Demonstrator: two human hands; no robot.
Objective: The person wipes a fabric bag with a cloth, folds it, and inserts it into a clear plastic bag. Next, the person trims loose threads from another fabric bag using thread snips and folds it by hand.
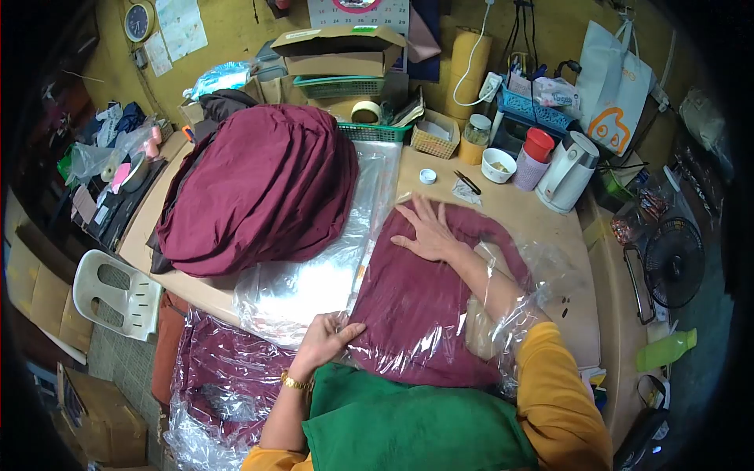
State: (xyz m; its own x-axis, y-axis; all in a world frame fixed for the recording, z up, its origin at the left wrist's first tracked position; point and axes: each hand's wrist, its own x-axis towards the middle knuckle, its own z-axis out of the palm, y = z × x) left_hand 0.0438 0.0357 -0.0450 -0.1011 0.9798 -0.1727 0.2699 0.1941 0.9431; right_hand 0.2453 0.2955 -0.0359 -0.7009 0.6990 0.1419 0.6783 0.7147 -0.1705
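A folded maroon garment [416, 314] lies on the table in front of me, partly inside a clear plastic bag [542, 275]. My right hand [428, 231] rests flat on the garment's upper part with its fingers spread, and the forearm is inside the bag. At the garment's lower left edge, my left hand [334, 337] pinches the edge of the bag between thumb and fingers. To the left stands a large pile of maroon garments [259, 188]. Beside it lies a stack of flat clear bags [314, 275].
More bagged maroon garments [228, 369] lie at the lower left, near a white plastic stool [118, 294]. Along the back stand a green basket [373, 132], a white bowl [499, 165], a red-lidded container [534, 157] and a kettle [567, 173]. A small tool [467, 182] lies nearby.
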